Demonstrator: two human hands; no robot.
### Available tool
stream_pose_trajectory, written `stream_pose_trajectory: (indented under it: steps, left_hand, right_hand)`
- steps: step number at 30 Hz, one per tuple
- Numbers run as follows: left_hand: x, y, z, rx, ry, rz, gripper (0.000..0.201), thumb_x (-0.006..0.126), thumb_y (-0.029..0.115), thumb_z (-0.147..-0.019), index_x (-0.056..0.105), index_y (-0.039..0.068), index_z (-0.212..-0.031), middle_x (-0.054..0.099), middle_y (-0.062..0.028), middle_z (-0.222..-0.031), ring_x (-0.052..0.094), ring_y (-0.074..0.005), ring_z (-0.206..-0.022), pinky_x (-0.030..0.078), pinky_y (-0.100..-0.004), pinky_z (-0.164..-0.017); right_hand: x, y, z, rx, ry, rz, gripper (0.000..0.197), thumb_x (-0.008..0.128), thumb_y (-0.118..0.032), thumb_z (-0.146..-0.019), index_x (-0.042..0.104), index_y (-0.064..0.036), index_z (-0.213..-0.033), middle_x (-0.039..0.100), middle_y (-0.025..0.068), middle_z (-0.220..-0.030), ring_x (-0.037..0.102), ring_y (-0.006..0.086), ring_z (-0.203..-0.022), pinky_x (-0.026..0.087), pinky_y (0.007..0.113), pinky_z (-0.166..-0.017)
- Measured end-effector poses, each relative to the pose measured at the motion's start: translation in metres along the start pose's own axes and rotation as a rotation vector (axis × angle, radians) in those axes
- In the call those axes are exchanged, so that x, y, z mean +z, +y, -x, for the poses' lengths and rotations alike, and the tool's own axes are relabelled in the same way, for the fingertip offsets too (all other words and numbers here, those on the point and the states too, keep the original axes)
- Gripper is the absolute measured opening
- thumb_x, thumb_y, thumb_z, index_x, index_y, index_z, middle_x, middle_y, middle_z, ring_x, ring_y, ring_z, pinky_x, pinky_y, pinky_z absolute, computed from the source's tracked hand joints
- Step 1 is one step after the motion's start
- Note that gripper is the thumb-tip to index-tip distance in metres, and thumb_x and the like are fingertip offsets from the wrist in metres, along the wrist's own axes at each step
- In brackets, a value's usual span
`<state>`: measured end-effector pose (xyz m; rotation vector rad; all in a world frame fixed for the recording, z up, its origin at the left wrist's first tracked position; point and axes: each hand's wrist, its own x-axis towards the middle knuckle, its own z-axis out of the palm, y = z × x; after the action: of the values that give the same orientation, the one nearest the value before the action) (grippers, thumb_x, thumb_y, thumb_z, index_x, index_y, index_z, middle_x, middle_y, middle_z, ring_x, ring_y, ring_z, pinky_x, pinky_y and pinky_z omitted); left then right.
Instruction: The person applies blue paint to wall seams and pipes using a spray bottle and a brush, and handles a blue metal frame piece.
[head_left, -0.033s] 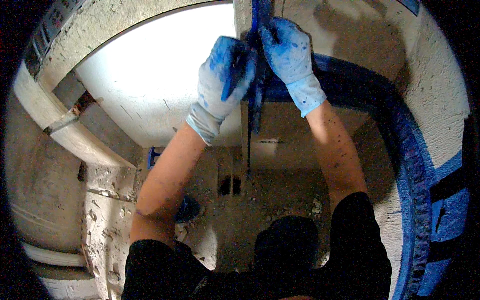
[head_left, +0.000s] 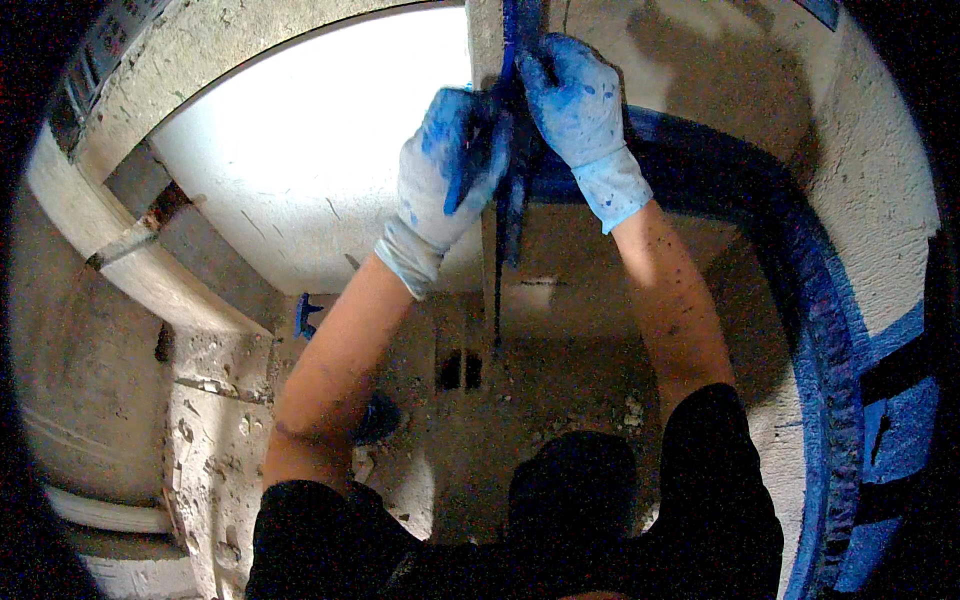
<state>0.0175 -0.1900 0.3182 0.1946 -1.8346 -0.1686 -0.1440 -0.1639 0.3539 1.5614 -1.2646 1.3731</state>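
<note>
At the far left a pale beam (head_left: 125, 250) curves down beside the white panel (head_left: 310, 150). Near the panel's lower left corner, a small blue object (head_left: 304, 316) sits at the far edge of the floor (head_left: 560, 390). Nearer, partly behind the left forearm, lies a dark blue object (head_left: 378, 418), too dim to make out.

The left hand (head_left: 450, 165), in a pale glove smeared blue, is raised before the panel's right edge. Its fingers are curled well in, the thumb side turned to the right, with a narrow gap between thumb and fingers. The tips reach the dark edge of the blue strip (head_left: 517, 190) — whether they pinch anything there, I cannot tell.

The strip runs upright along the right edge of the grey post (head_left: 486, 35), passing between the two hands, and tapers to a thin dark line toward the floor.

The right hand (head_left: 575, 100), gloved alike, is slightly higher, just right of the strip. Its fingers are bent, knuckles up, and the tips meet the strip's right edge; their grip is hidden in shadow.

From behind that hand a dark blue band (head_left: 720, 165) bends right and down along the edge of the rough pale wall (head_left: 880, 190).
</note>
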Motion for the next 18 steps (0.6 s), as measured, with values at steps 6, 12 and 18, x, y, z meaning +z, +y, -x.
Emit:
stream_pose_trajectory:
  steps: [6, 12, 18]
  left_hand:
    - [-0.006, -0.001, 0.040, -0.087, -0.072, 0.085, 0.015, 0.065, 0.004, -0.079, 0.054, 0.002, -0.089, 0.056, -0.0111, -0.084, 0.061, -0.0244, -0.069, 0.050, -0.0303, -0.062]
    - [-0.051, 0.014, 0.100, -0.416, -0.129, 0.375, 0.016, 0.069, 0.002, -0.078, 0.059, 0.002, -0.091, 0.062, -0.0087, -0.088, 0.061, -0.0142, -0.081, 0.049, -0.0253, -0.075]
    - [-0.104, 0.038, 0.130, -0.392, -0.736, 0.274, 0.020, 0.075, 0.009, -0.069, 0.066, 0.011, -0.087, 0.061, -0.0119, -0.105, 0.061, -0.0260, -0.093, 0.049, -0.0358, -0.082]
  right_hand:
    - [0.007, 0.006, -0.001, -0.062, 0.063, -0.005, 0.018, 0.067, -0.016, -0.077, 0.063, -0.0022, -0.088, 0.064, 0.0164, -0.085, 0.063, 0.0327, -0.077, 0.050, 0.037, -0.067]
    - [-0.027, -0.018, 0.017, 0.045, -0.022, -0.097, 0.015, 0.066, -0.010, -0.080, 0.062, -0.0009, -0.090, 0.065, 0.0150, -0.084, 0.063, 0.0285, -0.073, 0.051, 0.032, -0.066]
    - [-0.040, -0.076, 0.120, 0.183, -0.322, -0.347, 0.012, 0.063, -0.007, -0.083, 0.061, 0.0006, -0.092, 0.062, 0.0099, -0.076, 0.062, 0.0155, -0.064, 0.051, 0.028, -0.055]
